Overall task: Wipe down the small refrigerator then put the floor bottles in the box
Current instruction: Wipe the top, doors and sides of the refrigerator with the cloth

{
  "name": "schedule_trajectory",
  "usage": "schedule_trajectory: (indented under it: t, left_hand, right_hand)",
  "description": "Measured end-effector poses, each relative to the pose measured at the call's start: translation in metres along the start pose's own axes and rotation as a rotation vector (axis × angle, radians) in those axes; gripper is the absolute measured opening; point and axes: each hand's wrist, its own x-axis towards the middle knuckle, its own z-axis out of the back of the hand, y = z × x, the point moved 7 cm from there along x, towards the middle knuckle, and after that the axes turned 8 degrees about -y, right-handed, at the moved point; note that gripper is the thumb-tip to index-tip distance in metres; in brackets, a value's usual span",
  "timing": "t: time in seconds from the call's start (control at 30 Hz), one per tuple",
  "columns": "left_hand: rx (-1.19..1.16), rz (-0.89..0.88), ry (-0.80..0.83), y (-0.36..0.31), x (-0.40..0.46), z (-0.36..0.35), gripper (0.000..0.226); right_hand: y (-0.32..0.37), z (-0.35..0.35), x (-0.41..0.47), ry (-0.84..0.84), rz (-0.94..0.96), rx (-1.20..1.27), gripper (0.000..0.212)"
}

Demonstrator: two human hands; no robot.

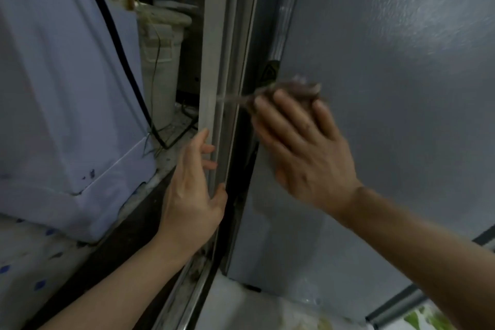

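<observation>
The small grey refrigerator filled the right side of the view, its broad, faintly glossy side panel running from near to far; along its left edge stood the pale door gasket and metal frame strip, a long upright band with a dark gap just right of it; the right hand lay flat against the grey panel near that edge, fingers spread and fairly straight, pressing a crumpled brownish cloth against the surface; the cloth showed beyond the fingertips, blurred, with a thin tail trailing left toward the gasket; the left hand was at the gasket strip, lower and nearer than the right, fingers loosely extended along the strip's left face and the thumb resting against its right edge; whether it truly clasped the strip or only steadied it could not be told with certainty, though the fingers looked relaxed rather than clenched; left of the refrigerator hung a pale blue-white sheet or panel, crossed by a thick black cable that ran down to the floor; farther back, between the sheet and the strip, stood a tall whitish plastic container in a dim, cluttered corner; no floor bottles or box could be made out with any certainty.
</observation>
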Motion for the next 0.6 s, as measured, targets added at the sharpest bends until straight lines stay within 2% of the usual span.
schedule_trajectory:
  t: [0.07, 0.17, 0.37, 0.47, 0.6]
  left_hand:
    - [0.007, 0.031, 0.014, 0.006, -0.005, -0.002, 0.089]
    - [0.036, 0.055, 0.034, 0.014, -0.011, -0.003, 0.089]
    - [0.067, 0.007, 0.068, 0.010, -0.015, -0.010, 0.087]
    - [0.091, -0.023, 0.101, 0.002, -0.012, -0.015, 0.086]
    - [0.120, 0.034, 0.105, -0.007, -0.007, -0.028, 0.087]
  right_hand:
    - [0.030, -0.014, -0.026, 0.102, 0.121, -0.001, 0.057]
    - [0.064, -0.034, -0.058, 0.223, 0.207, -0.024, 0.059]
    - [0.111, -0.048, -0.115, 0.465, 0.450, -0.011, 0.070]
    - [0.088, -0.037, -0.111, 0.394, 0.417, -0.009, 0.073]
    - [0.022, -0.003, -0.090, 0.180, 0.177, 0.044, 0.061]
